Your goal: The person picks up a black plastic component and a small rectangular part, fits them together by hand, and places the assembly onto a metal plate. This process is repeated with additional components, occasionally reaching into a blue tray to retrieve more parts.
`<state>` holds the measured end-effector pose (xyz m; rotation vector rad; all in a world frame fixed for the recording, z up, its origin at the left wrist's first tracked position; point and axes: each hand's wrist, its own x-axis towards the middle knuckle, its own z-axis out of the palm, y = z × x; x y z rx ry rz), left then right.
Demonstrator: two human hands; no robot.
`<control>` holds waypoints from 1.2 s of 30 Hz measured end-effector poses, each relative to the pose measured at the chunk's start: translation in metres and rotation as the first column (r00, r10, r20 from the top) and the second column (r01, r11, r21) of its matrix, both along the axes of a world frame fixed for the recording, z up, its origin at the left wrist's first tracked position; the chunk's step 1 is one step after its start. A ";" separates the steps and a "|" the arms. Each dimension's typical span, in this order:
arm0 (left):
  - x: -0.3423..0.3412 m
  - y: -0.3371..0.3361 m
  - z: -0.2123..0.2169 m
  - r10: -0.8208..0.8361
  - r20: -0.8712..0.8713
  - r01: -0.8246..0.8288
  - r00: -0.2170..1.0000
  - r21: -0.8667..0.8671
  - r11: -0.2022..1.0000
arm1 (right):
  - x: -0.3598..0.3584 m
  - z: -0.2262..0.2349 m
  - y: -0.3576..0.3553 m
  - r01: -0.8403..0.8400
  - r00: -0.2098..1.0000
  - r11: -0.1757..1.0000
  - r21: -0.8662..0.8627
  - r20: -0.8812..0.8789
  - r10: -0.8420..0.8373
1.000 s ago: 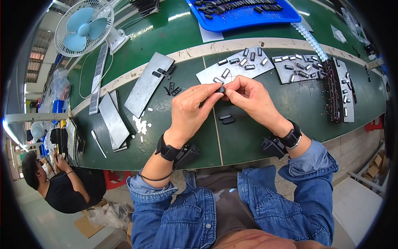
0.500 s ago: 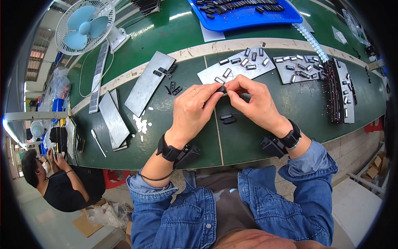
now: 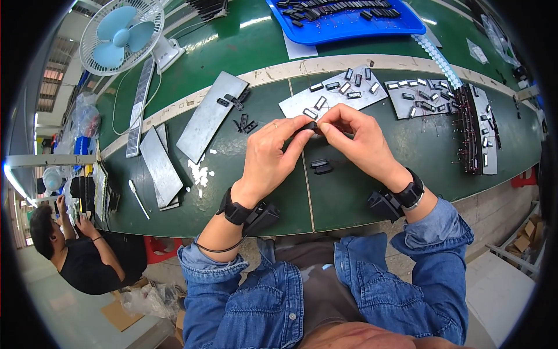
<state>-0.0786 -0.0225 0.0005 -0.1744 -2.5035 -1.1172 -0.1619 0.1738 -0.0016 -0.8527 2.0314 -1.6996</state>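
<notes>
1. Black plastic is what I have between my fingertips: a small clip (image 3: 310, 125), pinched from both sides above the green surface (image 3: 360, 174). My left hand (image 3: 272, 156) has thumb and forefinger closed on its left end; my right hand (image 3: 356, 139) is closed on its right end.

2. I judge the clip light and stiff, with hard smooth faces that could slip. Fingertips on the two short ends, as now, seem the best hold. Any thin tabs would probably snap if I bent it hard.

3. Two more black clips (image 3: 321, 167) lie on the surface just below my hands, apart from them.

4. Grey plates carry other parts: one (image 3: 334, 96) just beyond my fingers with small clips in loose rows, another (image 3: 419, 98) to its right. Bare plates (image 3: 210, 116) lie to my left.

5. A blue tray (image 3: 354, 23) of dark parts sits at the far edge, with a white paper sheet (image 3: 299, 50) tucked under its near corner. I cannot read anything on it.

6. A white fan (image 3: 121, 36) with pale blue blades stands far left. Cardboard (image 3: 119, 314) lies on the floor beside a seated person (image 3: 81, 256).
</notes>
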 end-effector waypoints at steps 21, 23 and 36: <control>-0.002 -0.007 0.012 -0.095 -0.224 0.038 0.970 -0.246 0.969 | 0.001 0.004 0.001 -0.030 0.977 0.999 0.037 -0.212 0.037; -0.001 -0.011 0.017 -0.148 -0.068 0.127 0.987 -0.244 0.961 | 0.000 0.006 0.003 -0.054 0.928 0.998 0.022 -0.368 0.058; 0.010 0.018 -0.001 -0.288 0.221 0.052 0.932 0.705 0.708 | 0.015 0.003 -0.016 0.196 0.980 0.886 -0.419 0.118 -0.161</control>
